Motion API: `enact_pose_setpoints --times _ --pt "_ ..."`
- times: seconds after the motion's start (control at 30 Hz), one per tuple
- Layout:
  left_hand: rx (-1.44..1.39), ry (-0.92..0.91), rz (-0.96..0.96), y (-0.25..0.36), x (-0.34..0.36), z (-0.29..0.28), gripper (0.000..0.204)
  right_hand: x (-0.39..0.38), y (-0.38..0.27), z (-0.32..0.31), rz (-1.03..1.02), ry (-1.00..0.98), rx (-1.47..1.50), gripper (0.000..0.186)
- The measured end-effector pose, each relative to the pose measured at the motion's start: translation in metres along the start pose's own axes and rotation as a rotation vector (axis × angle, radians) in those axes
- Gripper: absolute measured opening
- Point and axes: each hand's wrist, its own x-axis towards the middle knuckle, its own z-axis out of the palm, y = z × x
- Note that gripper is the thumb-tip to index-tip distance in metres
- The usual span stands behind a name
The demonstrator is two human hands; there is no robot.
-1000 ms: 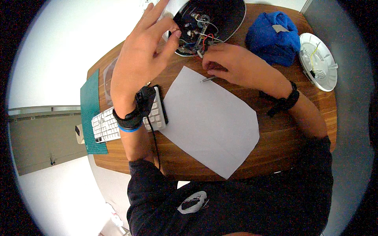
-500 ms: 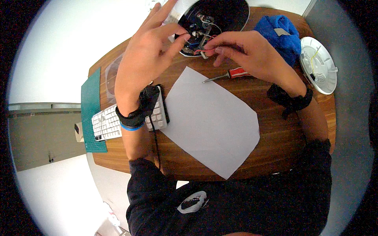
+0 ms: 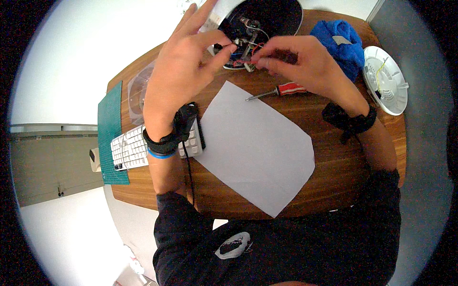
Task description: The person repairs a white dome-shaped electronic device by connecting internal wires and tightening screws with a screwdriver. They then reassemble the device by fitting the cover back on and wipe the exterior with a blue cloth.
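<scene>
A black round housing (image 3: 274, 16) at the top of the table holds exposed parts, metal fittings and red, blue and pale wires. My left hand (image 3: 186, 71) reaches over its left side, thumb and forefinger pinched on something I cannot make out, other fingers raised. My right hand (image 3: 310, 64) is at the housing's lower right, fingertips closed on a red wire (image 3: 242, 62). A red-handled screwdriver (image 3: 288, 88) lies just below my right hand, its tip on a white sheet of paper (image 3: 253, 152).
A white keyboard (image 3: 131, 148), green mat (image 3: 110, 112) and clear plastic piece (image 3: 138, 90) are at the left. A bunched blue cloth (image 3: 343, 55) and white round cover with a yellow wire (image 3: 386, 83) are at the right, near a grey partition (image 3: 420, 143).
My right hand moved up and right, then slightly back left, now pinching the red wire and uncovering the screwdriver handle. My left hand shifted a little to the right.
</scene>
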Motion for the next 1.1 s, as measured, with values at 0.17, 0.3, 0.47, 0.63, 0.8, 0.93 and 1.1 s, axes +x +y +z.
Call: enact_pose_setpoints --times 0.17,0.3,0.47,0.63,0.8,0.93,1.1 --pt "0.018 0.09 0.035 0.009 0.006 0.0 0.014 0.002 0.012 -0.012 -0.277 -0.044 -0.202 0.025" --pt "0.043 0.079 0.062 0.016 0.014 -0.003 0.013 0.008 0.017 -0.02 -0.148 0.162 -0.189 0.025" --pt "0.07 0.107 0.097 0.02 0.016 0.0 0.012 0.028 0.028 -0.015 -0.048 0.247 -0.321 0.03" --pt "0.135 0.061 0.008 0.03 0.019 -0.003 0.011 0.04 0.041 -0.01 -0.186 0.314 -0.409 0.037" --pt "0.161 0.087 0.04 0.011 0.006 0.012 0.013 -0.005 0.015 -0.04 -0.016 -0.078 -0.623 0.037" --pt "0.112 0.011 -0.028 0.021 0.016 0.005 0.021 -0.056 0.032 -0.054 -0.054 -0.434 -0.726 0.041" --pt "0.115 -0.032 -0.021 0.017 0.019 0.009 0.033 -0.066 0.032 -0.043 0.107 -0.479 -0.702 0.041"
